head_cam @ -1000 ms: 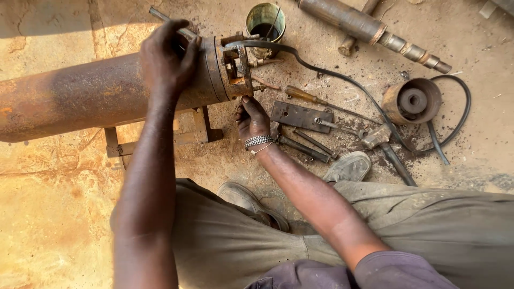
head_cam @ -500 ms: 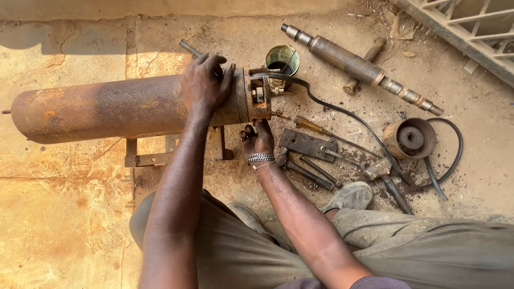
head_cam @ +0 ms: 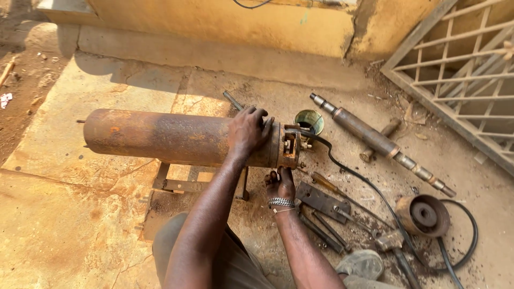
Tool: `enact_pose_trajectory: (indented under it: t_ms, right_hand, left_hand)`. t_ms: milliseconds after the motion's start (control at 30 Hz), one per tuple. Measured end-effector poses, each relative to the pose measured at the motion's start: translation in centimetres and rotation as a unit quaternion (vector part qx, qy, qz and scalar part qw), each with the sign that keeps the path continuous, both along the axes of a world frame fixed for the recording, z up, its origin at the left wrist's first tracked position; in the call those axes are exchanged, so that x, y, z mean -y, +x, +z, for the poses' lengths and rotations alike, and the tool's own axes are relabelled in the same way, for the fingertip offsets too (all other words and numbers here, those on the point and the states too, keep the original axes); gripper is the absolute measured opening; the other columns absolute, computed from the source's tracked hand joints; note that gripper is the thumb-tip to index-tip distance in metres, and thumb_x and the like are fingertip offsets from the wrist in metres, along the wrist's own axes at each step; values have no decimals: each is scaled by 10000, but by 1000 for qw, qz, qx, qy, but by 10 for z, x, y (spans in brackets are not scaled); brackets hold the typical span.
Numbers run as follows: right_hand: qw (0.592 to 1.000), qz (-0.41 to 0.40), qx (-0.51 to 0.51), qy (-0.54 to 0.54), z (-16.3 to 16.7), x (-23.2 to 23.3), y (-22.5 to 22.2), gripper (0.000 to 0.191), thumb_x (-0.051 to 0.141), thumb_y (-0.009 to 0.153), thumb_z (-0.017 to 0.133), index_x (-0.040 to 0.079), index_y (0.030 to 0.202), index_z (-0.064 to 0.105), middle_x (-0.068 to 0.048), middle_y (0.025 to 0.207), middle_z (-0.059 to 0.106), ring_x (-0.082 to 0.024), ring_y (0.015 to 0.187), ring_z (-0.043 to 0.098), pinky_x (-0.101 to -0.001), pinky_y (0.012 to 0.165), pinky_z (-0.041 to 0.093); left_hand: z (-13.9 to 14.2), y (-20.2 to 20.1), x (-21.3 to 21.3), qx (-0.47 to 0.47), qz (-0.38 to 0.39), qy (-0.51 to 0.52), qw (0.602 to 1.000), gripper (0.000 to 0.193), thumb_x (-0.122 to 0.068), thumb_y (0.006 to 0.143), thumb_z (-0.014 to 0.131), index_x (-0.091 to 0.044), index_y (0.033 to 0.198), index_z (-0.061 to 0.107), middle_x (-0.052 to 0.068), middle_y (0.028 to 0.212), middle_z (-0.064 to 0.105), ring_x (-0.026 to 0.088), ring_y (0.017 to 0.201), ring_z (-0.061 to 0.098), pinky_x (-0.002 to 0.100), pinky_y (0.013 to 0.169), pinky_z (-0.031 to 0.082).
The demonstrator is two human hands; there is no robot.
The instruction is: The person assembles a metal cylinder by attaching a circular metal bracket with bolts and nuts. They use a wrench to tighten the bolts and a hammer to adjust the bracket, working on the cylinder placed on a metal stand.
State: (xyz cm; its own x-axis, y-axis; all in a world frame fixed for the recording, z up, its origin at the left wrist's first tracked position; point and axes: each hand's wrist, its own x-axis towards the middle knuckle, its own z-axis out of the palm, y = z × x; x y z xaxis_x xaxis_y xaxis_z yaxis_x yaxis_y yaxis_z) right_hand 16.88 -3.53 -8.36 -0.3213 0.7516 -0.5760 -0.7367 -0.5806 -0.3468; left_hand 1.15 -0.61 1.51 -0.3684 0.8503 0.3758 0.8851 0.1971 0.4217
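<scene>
While resting on a stand, rusty cylinder gets steadied.
Left hand spread flat on it; right hand pinches beneath its end plate.

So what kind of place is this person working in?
Most likely an outdoor repair yard beside a building. The rusty cylinder rests on a bare concrete slab, loose metal tools and a pulley lie in the dirt, and a metal grille leans against the yellow wall.

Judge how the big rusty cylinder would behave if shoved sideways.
The rusty cylinder looks like thick steel, so probably heavy. Round, it might roll, but it rests on a metal stand and the left hand steadies it. Rust likely gives grip.
</scene>
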Motion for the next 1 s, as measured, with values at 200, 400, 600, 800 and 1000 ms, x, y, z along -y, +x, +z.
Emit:
enact_pose_trajectory:
  t_ms: [200, 400, 600, 800, 1000]
  right_hand:
    - [999, -2, 26, -29, 6, -4, -6, 278, 167, 916, 714, 126, 765, 485, 5, 684, 418, -181, 617, 445, -374, 568, 490]
    - [993, -13, 88, -82, -2, -13, -10, 240, 152, 921, 685, 123, 781, 492, -4, 691, 437, -178, 611, 431, -381, 542, 463]
    - [986, -3, 105, -131, 7, -11, -15, 207, 250, 946, 664, 117, 834, 553, -31, 718, 523, -214, 619, 554, -346, 506, 455]
    - [994, -78, 42, 62, 8, 8, -16, 87, 157, 932, 684, 89, 954, 634, -12, 780, 622, -177, 685, 607, -349, 622, 592]
    - [995, -90, 23, 35, -5, 3, -19, 110, 99, 936, 667, 57, 907, 570, -46, 773, 568, -197, 672, 592, -374, 624, 596]
  left_hand:
    - [5, -2, 2, -21, 4, -28, 999, 299, -427, 971, 672, -137, 1035, 706, 61, 911, 688, 176, 800, 626, 339, 636, 544]
    - [1, -3, 1, -15, 7, -19, 1000, 287, -421, 959, 674, -144, 1024, 703, 57, 912, 685, 173, 797, 619, 333, 632, 542]
    - [0, -3, 1, -7, -6, 7, 1000, 267, -397, 1004, 660, -134, 1034, 692, 56, 926, 688, 167, 802, 627, 325, 644, 547]
    - [5, -4, 2, -16, 8, -8, 1000, 246, -389, 975, 662, -149, 1016, 697, 55, 912, 690, 173, 801, 630, 333, 637, 546]
    - [9, -5, 3, -26, 5, -2, 1000, 242, -388, 962, 658, -155, 1018, 683, 63, 918, 687, 173, 790, 627, 334, 620, 552]
